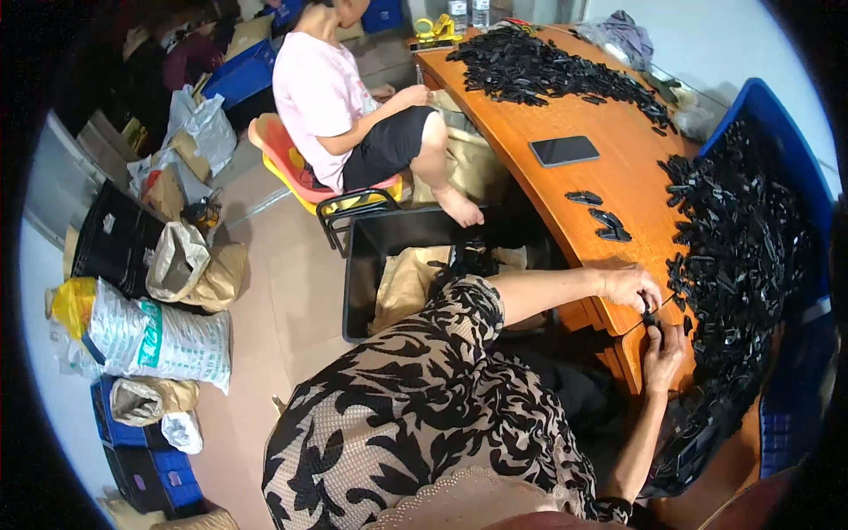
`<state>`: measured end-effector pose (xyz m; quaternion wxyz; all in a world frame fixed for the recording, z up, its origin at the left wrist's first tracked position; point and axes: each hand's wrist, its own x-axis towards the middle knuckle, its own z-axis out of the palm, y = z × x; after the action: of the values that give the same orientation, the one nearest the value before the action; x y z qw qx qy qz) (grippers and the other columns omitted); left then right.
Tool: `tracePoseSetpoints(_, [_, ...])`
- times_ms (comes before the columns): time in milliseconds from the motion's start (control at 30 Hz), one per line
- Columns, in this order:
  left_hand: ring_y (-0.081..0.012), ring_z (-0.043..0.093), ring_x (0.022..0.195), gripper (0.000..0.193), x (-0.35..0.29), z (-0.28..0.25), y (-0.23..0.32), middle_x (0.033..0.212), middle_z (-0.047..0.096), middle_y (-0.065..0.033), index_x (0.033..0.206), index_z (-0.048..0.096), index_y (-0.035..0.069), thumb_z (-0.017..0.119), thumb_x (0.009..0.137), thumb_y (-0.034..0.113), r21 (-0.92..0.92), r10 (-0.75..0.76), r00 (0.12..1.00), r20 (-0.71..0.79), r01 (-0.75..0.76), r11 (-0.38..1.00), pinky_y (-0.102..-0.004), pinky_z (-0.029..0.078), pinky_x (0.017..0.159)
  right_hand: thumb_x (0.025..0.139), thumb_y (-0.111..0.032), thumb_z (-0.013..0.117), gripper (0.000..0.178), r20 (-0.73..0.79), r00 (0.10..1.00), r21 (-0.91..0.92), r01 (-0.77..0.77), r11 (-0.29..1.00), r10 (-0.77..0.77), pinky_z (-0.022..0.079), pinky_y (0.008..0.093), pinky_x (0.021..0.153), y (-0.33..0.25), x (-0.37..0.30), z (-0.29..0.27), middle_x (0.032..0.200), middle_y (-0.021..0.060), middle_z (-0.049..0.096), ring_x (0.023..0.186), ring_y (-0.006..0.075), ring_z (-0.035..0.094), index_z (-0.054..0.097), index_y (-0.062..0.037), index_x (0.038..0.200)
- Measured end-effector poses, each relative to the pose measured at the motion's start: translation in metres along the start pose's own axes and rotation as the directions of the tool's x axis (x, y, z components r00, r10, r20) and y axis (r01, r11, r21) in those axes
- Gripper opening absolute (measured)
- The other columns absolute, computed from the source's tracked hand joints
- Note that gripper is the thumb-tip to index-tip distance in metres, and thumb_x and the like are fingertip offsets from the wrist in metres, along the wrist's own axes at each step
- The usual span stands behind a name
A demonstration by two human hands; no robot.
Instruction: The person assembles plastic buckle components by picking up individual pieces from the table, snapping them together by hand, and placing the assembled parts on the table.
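My left hand (632,288) reaches in over the edge of the wooden table, fingers curled and pinching a small black piece (650,320). My right hand (665,356) comes from below and closes its thumb and fingers on the same piece. A thin dark line sticks out between the two hands; its kind is too small to tell. Just right of my hands lies a large heap of small black plastic parts (738,238). Several black pieces (609,224) lie apart on the wooden table (618,181) beyond my left hand.
A phone (564,151) lies on the table, with another black heap (539,66) farther off. A blue bin (751,97) backs the near heap. Below stands a black crate (367,265). A seated person (322,97) in pink works across; sacks (177,340) line the floor.
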<state>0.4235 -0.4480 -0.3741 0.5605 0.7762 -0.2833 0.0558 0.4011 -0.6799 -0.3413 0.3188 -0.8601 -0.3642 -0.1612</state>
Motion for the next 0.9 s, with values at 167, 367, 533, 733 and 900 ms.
tracePoseSetpoints(167, [-0.0247,0.066,0.089,0.031,0.002,0.003,-0.002,0.093,0.076,-0.0071,0.107,0.076,0.007,0.079,0.076,0.003,0.031,0.054,0.999,-0.006,-0.054,0.998,-0.0391,0.053,0.082,0.090,-0.005,0.070,0.016,-0.034,0.999,-0.077,0.020,0.997,-0.023,0.048,0.0453,0.075,0.008,-0.005,0.000,0.092,0.0195,0.059,0.085,0.0394,0.059,0.067,0.0025,0.104])
tracePoseSetpoints(367, [-0.0256,0.066,0.087,0.030,0.000,-0.001,0.000,0.090,0.076,-0.0065,0.104,0.076,0.007,0.079,0.075,0.004,0.079,0.089,0.995,-0.043,-0.086,0.993,-0.0396,0.053,0.082,0.088,-0.004,0.071,0.016,-0.044,0.998,-0.027,0.033,0.999,-0.034,0.047,0.0455,0.073,0.007,0.001,0.004,0.089,0.0191,0.057,0.082,0.0389,0.058,0.067,0.0019,0.103])
tracePoseSetpoints(533, [-0.0260,0.066,0.088,0.029,0.003,-0.003,0.003,0.092,0.076,-0.0083,0.105,0.076,0.006,0.078,0.076,0.005,0.081,0.125,0.991,-0.048,-0.121,0.989,-0.0397,0.053,0.084,0.087,-0.004,0.072,0.021,-0.036,0.998,-0.024,0.049,0.999,-0.049,0.048,0.0427,0.073,0.006,0.006,0.004,0.087,0.0171,0.056,0.080,0.0358,0.058,0.069,0.0006,0.108])
tracePoseSetpoints(733, [-0.0275,0.068,0.088,0.029,-0.001,0.001,0.008,0.093,0.077,-0.0090,0.105,0.076,0.007,0.079,0.077,0.008,0.113,0.115,0.991,-0.061,-0.108,0.988,-0.0398,0.053,0.084,0.085,-0.001,0.073,0.025,0.006,0.999,-0.040,0.035,0.999,-0.035,0.047,0.0434,0.072,-0.001,0.002,-0.004,0.086,0.0165,0.055,0.079,0.0341,0.058,0.068,0.0002,0.109])
tracePoseSetpoints(900, [-0.0282,0.068,0.088,0.029,-0.002,0.014,0.008,0.092,0.076,-0.0093,0.107,0.076,0.009,0.079,0.078,0.010,0.037,0.135,0.990,-0.045,-0.133,0.990,-0.0392,0.054,0.083,0.085,-0.002,0.072,0.024,0.056,0.998,-0.049,0.005,0.999,-0.003,0.048,0.0442,0.073,-0.003,-0.012,-0.016,0.087,0.0172,0.056,0.079,0.0354,0.059,0.067,0.0013,0.108])
